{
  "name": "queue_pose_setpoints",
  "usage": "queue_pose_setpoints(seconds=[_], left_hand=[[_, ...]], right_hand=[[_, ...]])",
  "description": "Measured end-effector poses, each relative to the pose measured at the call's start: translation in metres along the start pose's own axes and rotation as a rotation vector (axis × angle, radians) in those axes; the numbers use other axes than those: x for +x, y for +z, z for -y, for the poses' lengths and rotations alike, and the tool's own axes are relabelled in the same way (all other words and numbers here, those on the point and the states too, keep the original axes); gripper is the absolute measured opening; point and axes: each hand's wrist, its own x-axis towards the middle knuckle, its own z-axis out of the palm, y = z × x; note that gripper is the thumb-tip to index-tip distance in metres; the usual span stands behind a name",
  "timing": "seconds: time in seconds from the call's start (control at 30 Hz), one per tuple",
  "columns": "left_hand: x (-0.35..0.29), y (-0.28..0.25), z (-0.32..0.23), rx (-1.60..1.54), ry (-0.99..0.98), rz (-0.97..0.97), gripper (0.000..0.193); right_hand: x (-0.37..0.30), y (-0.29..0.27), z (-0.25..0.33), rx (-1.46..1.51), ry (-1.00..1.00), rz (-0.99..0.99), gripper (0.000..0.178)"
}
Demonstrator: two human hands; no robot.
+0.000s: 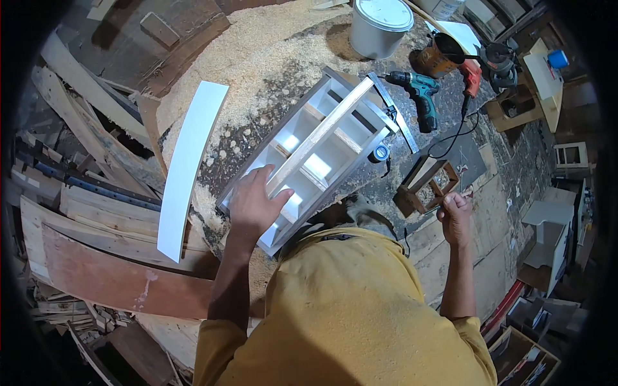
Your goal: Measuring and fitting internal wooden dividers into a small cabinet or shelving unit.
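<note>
A long grey-edged wooden frame (327, 168) with white compartments lies at a slant on the work table. A pale wood strip (328, 125) runs lengthwise over its dividers. My left hand (256, 201) rests on the near end of this frame, its thumb and fingers spread. Off to the right, my right hand (456, 217) is closed with the fingertips pinched together; whatever may be between them is too small to make out. Just left of it stands a small divided wooden box (430, 186) holding small bits. A metal square (394, 116) leans at the frame's far end.
A teal cordless drill (420, 96), a red corded power tool (472, 78) and a blue-faced tape measure (380, 153) lie right of the frame. Behind stand a white bucket (380, 29) and a rusty can (439, 58). Left are a curved white panel (192, 170) and sawdust (257, 32).
</note>
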Motion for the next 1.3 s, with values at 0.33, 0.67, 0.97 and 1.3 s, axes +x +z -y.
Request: queue_pose_setpoints(seconds=[0.33, 0.67, 0.97, 1.3], left_hand=[[-0.007, 0.001, 0.002, -0.002, -0.014, 0.013, 0.06], [-0.007, 0.009, 0.007, -0.039, 0.054, -0.065, 0.057], [-0.005, 0.019, -0.001, 0.011, 0.202, -0.269, 0.046], [0.001, 0.009, 0.004, -0.082, -0.167, -0.2, 0.026]], right_hand=[[-0.004, 0.012, -0.004, 0.024, -0.006, -0.027, 0.025], [0.007, 0.01, -0.013, -0.025, 0.005, -0.023, 0.026], [0.031, 0.008, -0.013, -0.053, 0.036, -0.036, 0.027], [0.061, 0.002, -0.008, -0.064, 0.024, 0.037, 0.026]])
